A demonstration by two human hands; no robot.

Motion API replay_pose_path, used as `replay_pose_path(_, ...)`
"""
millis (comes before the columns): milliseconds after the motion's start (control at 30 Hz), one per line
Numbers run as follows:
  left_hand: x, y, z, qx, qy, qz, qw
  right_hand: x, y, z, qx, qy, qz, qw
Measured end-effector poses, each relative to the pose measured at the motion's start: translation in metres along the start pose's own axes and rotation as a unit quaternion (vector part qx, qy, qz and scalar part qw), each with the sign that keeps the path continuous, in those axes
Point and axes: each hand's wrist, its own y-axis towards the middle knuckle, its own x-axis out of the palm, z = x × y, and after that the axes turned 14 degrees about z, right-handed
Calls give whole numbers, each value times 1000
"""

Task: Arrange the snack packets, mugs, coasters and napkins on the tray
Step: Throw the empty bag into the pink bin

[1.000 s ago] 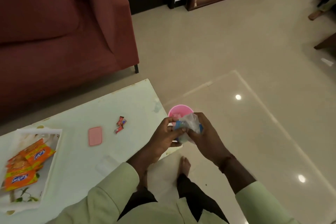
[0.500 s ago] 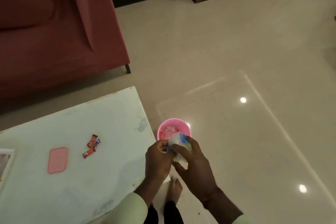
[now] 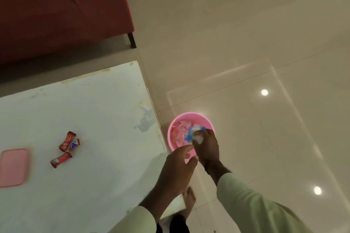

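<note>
Since the last frame my right hand [image 3: 207, 144] has dropped into the pink bin [image 3: 208, 122] on the floor beside the table [image 3: 91, 111], clutching a crumpled wrapper [image 3: 195, 132], prob. to bin it. Left hand [image 3: 177, 168] hovers loose, empty. Tray & mugs out of view; three small snack packets [image 3: 66, 148] wait on the table.

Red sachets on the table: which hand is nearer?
Left. The left hand hangs open at the table's right edge, to the right of the red sachets. The right hand is farther right, off the table, over the pink bin, pinching a clear wrapper.
</note>
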Motion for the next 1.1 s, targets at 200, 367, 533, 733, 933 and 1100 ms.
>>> replay_pose_path(200,9,1,-22,3,6,3,1000,37,17,21,36,-76,-141,986)
replay_pose_path(367,10,5,-16,45,41,22,998,29,16,38,49,-86,-184,978)
replay_pose_path(533,17,16,-4,89,82,18,992,11,0,44,1,-90,-134,987)
replay_pose_path(733,10,7,-12,174,208,17,962,-28,-40,32,-94,-123,-57,986)
replay_pose_path(933,-34,-31,-9,256,340,44,904,-90,-94,-5,-172,-171,-21,970)
replay_pose_path(1100,-89,-78,10,292,395,65,868,-142,-152,-46,-201,-197,4,960)
